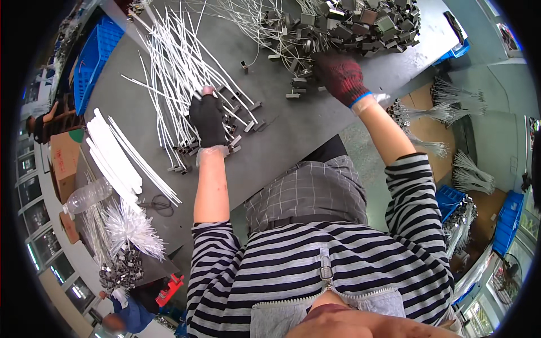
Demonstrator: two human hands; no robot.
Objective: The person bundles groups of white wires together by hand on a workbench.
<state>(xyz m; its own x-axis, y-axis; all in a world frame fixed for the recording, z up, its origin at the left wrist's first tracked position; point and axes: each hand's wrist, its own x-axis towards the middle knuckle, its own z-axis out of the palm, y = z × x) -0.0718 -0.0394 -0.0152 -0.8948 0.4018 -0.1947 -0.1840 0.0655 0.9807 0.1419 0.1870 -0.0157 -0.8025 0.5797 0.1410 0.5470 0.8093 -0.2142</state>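
Note:
My left hand [208, 121], in a black glove with a bare fingertip showing, is closed over a spread of white-sleeved wires [169, 73] with small metal blocks at their near ends. What its fingers hold is hidden under the glove. Farther right, my right hand [341, 78], in a dark red and black glove with a blue cuff, reaches to the near edge of a heap of metal blocks [366, 28] on thin wires. Its fingers are dark and blurred against that heap. Between the hands a single block [244, 69] on a thin wire lies on the grey table [276, 135].
White tubes [112, 158], a clear plastic bottle [90, 194], black-handled scissors [160, 205] and a wire bundle [132, 231] lie at the left. A blue crate [96, 62] stands beyond the left edge. Wire bundles [473, 174] rest on cardboard at the right. Another person [132, 315] is at lower left.

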